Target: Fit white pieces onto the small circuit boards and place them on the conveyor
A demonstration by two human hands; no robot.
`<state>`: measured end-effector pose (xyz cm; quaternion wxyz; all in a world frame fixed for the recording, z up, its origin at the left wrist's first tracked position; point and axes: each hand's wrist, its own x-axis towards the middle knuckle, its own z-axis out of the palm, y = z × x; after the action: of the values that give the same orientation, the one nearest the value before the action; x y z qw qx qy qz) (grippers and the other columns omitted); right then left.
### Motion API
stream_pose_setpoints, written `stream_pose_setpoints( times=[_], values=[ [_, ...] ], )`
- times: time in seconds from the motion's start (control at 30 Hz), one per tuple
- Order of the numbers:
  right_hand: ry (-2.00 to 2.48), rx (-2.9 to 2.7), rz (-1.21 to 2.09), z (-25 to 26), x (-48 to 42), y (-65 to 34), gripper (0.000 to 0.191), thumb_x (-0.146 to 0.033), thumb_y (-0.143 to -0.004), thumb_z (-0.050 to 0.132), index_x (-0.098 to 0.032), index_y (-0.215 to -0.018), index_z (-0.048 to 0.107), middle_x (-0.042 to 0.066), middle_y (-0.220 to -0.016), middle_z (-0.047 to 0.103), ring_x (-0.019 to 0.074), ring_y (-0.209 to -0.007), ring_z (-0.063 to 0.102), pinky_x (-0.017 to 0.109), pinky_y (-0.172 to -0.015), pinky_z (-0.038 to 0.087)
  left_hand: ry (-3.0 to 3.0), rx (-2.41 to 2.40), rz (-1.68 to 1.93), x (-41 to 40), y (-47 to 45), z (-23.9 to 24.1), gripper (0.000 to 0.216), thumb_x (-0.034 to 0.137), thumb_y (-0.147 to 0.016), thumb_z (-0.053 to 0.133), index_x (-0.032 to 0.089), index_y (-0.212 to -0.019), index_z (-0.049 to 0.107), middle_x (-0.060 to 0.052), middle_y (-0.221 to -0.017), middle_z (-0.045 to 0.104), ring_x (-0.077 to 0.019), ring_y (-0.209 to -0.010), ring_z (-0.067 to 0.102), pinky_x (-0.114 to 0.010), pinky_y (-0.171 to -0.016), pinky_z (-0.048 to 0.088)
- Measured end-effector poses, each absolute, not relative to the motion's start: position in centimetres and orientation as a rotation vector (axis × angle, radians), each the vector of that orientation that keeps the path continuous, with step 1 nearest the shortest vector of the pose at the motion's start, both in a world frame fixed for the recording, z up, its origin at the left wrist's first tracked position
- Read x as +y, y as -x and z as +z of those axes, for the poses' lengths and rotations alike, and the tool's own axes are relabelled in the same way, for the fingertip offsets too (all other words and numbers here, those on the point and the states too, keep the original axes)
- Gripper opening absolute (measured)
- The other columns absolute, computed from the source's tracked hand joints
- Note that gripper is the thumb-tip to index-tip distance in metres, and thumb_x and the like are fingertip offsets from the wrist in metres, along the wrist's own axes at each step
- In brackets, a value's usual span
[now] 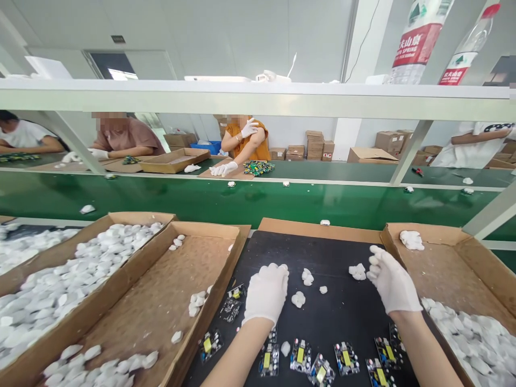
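My left hand [266, 293], in a white glove, is over the left part of the black mat [334, 306]. Its fingers are curled under, so whatever they may hold is hidden. Over the mat's right side, my right hand [392, 280], also gloved, has its fingers bent together; I cannot make out anything in them. Just left of its fingers is a crumpled white lump [357, 272]. Between my hands lie white lumps [298, 299] and a smaller white piece [323, 289]. Several small circuit boards [300, 355] with yellow parts are along the mat's near side.
Cardboard trays with white pieces flank the mat on the left [161, 290] and right [455, 258]. Beyond runs a green conveyor belt [193, 201] carrying small white pieces. A shelf [258, 99] with bottles [419, 48] crosses above. Co-workers [245, 140] sit opposite.
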<state>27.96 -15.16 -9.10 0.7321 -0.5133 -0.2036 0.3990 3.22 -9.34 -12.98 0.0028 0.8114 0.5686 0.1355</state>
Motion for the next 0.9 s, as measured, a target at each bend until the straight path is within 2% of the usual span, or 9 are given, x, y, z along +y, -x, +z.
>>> stream_pose_setpoints(
  times=[0.1,0.23,0.33,0.4,0.53,0.63,0.73,0.8,0.9],
  values=[
    [1.352,-0.621,0.58,-9.8,-15.2,-29.9,0.033,-0.039,-0.068,0.065,-0.018,-0.093,0.064,0.0,-0.069,0.056,0.0095,-0.051,0.042,0.023,-0.049,0.037,-2.633,1.748,0.355,-9.0,-3.1,-13.6,0.03,0.015,-0.088,0.043,0.02,-0.108,0.064,-0.01,-0.095,0.065,-0.0267,-0.089,0.059,-0.038,-0.075,0.043],
    [1.756,-1.131,0.217,-11.2,-14.9,-30.1,0.029,-0.03,-0.08,0.047,-0.017,-0.1,0.063,0.007,-0.088,0.061,0.0176,-0.07,0.057,0.031,-0.066,0.045,-2.539,1.656,0.605,-9.1,-3.3,-13.9,0.037,0.011,-0.082,0.048,0.02,-0.116,0.06,-0.01,-0.112,0.064,-0.0265,-0.103,0.057,-0.043,-0.09,0.04],
    [2.108,-1.52,0.002,-12.1,-14.4,-29.0,0.031,-0.023,-0.077,0.055,-0.018,-0.106,0.064,0.008,-0.089,0.06,0.0189,-0.07,0.06,0.03,-0.064,0.043,-2.453,1.558,0.793,-9.5,-3.5,-13.5,0.034,0.012,-0.081,0.049,0.022,-0.111,0.063,-0.007,-0.113,0.064,-0.024,-0.105,0.056,-0.041,-0.095,0.038],
    [2.275,-1.691,-0.096,-12.5,-14.1,-28.5,0.027,-0.02,-0.074,0.06,-0.02,-0.1,0.067,0.008,-0.083,0.059,0.0198,-0.067,0.06,0.028,-0.058,0.038,-2.416,1.461,0.831,-9.9,-3.7,-13.1,0.03,0.015,-0.081,0.05,0.024,-0.106,0.065,-0.005,-0.109,0.066,-0.0229,-0.102,0.057,-0.04,-0.094,0.04],
    [2.34,-1.755,-0.166,-12.5,-14.2,-28.2,0.015,-0.019,-0.078,0.054,-0.022,-0.077,0.068,0.006,-0.073,0.057,0.0186,-0.059,0.055,0.027,-0.051,0.029,-2.366,1.284,0.841,-10.6,-3.9,-12.1,0.026,0.016,-0.082,0.049,0.026,-0.096,0.068,-0.002,-0.101,0.068,-0.0218,-0.094,0.059,-0.04,-0.089,0.043],
    [2.241,-1.625,-0.058,-11.7,-14.5,-27.9,0.012,-0.021,-0.077,0.054,-0.023,-0.073,0.065,0.003,-0.07,0.057,0.0159,-0.056,0.052,0.026,-0.052,0.03,-2.292,1.15,0.894,-11.0,-4.0,-11.7,0.028,0.014,-0.083,0.046,0.027,-0.093,0.068,-0.001,-0.097,0.069,-0.0204,-0.092,0.06,-0.037,-0.087,0.044],
    [1.891,-1.448,0.35,-10.5,-15.0,-26.7,0.017,-0.031,-0.079,0.055,-0.021,-0.064,0.054,-0.001,-0.06,0.055,0.0158,-0.058,0.052,0.027,-0.061,0.037,-2.148,0.991,0.963,-11.3,-4.2,-11.9,0.028,0.014,-0.082,0.047,0.027,-0.095,0.068,-0.003,-0.1,0.068,-0.0199,-0.094,0.059,-0.035,-0.089,0.044],
    [1.627,-1.315,0.672,-9.8,-15.4,-25.6,0.023,-0.04,-0.079,0.056,-0.021,-0.068,0.05,-0.003,-0.056,0.053,0.0169,-0.06,0.054,0.028,-0.064,0.038,-2.007,0.94,0.955,-11.4,-4.4,-12.3,0.028,0.015,-0.08,0.05,0.026,-0.099,0.068,-0.004,-0.101,0.067,-0.0197,-0.093,0.059,-0.033,-0.088,0.045],
    [1.353,-1.124,1.071,-9.3,-16.1,-23.7,0.033,-0.05,-0.076,0.06,-0.019,-0.081,0.052,-0.002,-0.056,0.055,0.0172,-0.058,0.053,0.027,-0.056,0.034,-1.743,0.929,0.821,-11.9,-4.9,-12.7,0.042,0.018,-0.076,0.057,0.025,-0.117,0.06,-0.006,-0.102,0.065,-0.0174,-0.081,0.06,-0.031,-0.079,0.049]
  ],
)
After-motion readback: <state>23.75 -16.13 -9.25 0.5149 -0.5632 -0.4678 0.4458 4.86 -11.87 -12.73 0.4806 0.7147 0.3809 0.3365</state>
